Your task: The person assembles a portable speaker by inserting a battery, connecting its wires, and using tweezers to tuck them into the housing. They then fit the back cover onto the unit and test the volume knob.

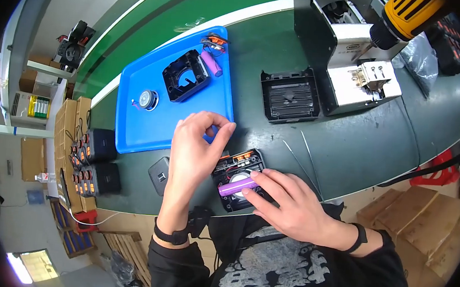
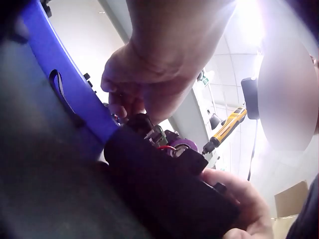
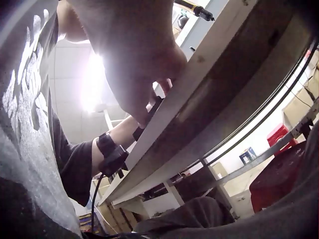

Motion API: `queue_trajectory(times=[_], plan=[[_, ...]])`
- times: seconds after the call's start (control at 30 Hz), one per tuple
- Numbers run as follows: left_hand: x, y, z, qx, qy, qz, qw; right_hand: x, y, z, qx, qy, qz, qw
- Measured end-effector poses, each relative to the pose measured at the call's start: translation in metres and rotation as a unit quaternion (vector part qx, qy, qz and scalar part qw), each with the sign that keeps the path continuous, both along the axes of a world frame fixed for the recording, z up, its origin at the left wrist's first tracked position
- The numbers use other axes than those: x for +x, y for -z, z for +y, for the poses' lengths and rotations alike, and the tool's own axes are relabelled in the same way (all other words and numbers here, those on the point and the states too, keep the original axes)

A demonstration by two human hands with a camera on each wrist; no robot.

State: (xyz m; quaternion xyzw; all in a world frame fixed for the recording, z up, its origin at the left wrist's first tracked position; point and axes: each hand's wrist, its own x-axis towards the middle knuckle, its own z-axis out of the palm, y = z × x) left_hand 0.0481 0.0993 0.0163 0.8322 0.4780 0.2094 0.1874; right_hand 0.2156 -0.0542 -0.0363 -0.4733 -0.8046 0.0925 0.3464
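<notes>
In the head view, a black casing (image 1: 244,158) with orange parts, red wires and a round speaker lies near the bench's front edge. A purple battery cell (image 1: 234,187) rests across the speaker. My right hand (image 1: 290,206) pinches the cell's right end between thumb and forefinger. Its fingers also show beside the dark casing (image 2: 174,194) in the left wrist view. My left hand (image 1: 199,146) is raised left of the casing, fingers bent, thumb and forefinger tips meeting; I cannot tell whether anything thin is between them. A black square panel (image 1: 159,175) lies beside the left wrist.
A blue tray (image 1: 132,129) holds a black frame (image 1: 185,77), a loose speaker (image 1: 148,100) and another purple cell (image 1: 211,63). A finned black housing (image 1: 290,97) sits near a white-and-black machine (image 1: 364,81). A yellow electric screwdriver (image 1: 408,17) hangs above. Black boxes (image 1: 101,178) stand left.
</notes>
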Motion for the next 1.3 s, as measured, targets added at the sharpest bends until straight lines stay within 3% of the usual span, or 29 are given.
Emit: queue_trajectory(times=[0.13,0.2,0.47,0.57,0.73,1.3], plan=[[0.004,-0.008,-0.005,-0.002,-0.002,-0.019,1.0,-0.001,0.0,0.0,0.006,0.008,-0.011,1.0],[0.002,-0.01,-0.01,0.002,-0.016,-0.1,0.995,-0.002,-0.001,0.0,-0.008,0.007,0.005,1.0],[-0.049,-0.009,-0.061,-0.046,-0.036,-0.217,0.975,0.008,-0.024,0.003,-0.043,0.004,0.04,0.998],[-0.06,0.002,-0.082,-0.044,-0.017,-0.207,0.977,0.007,-0.028,0.006,-0.031,0.006,0.039,0.999],[-0.059,0.023,-0.091,-0.038,-0.061,-0.195,0.978,0.001,-0.029,0.012,-0.021,0.003,0.016,1.0],[-0.071,0.034,-0.089,-0.001,-0.07,-0.198,0.978,-0.02,-0.043,0.038,-0.08,0.015,-0.033,0.996]])
